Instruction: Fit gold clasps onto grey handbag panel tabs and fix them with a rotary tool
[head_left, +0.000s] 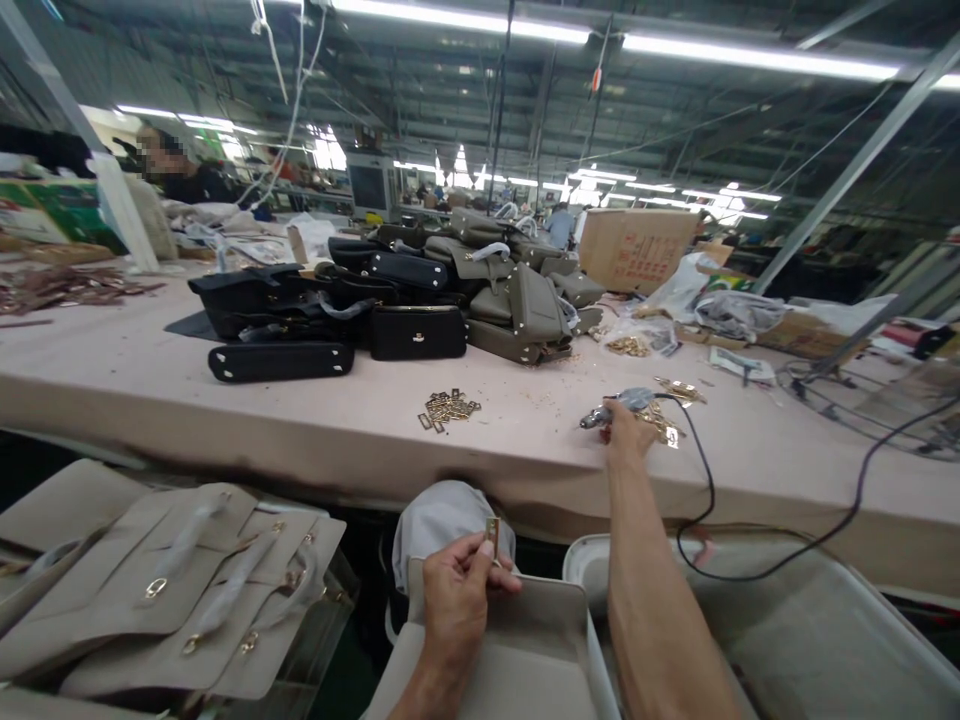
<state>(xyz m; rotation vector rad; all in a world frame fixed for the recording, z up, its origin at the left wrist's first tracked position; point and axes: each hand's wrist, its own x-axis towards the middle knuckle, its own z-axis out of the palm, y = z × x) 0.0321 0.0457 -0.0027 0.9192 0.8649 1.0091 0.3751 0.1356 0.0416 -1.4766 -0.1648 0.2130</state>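
Observation:
My left hand [459, 590] pinches a small gold metal plate [492, 532] with a slot in it, between thumb and fingers. It is just above the edge of a light grey-beige bag [536, 650] on my lap. My right hand [628, 432] reaches out to the table, closed around a grey corded electric screwdriver [631, 401] whose tip points left. Shiny gold fittings [670, 432] lie right beside that hand. A small pile of gold rectangular plates [448, 408] sits on the table between the two hands' lines of reach.
Black handbags [281, 360] and olive-grey handbags [525, 310] are heaped on the pink-covered table [337, 410]. Finished-looking beige bags [172, 580] lie at my left. A pale bin [840, 630] stands at right, crossed by the black cord [787, 572]. A cardboard box [637, 248] stands behind.

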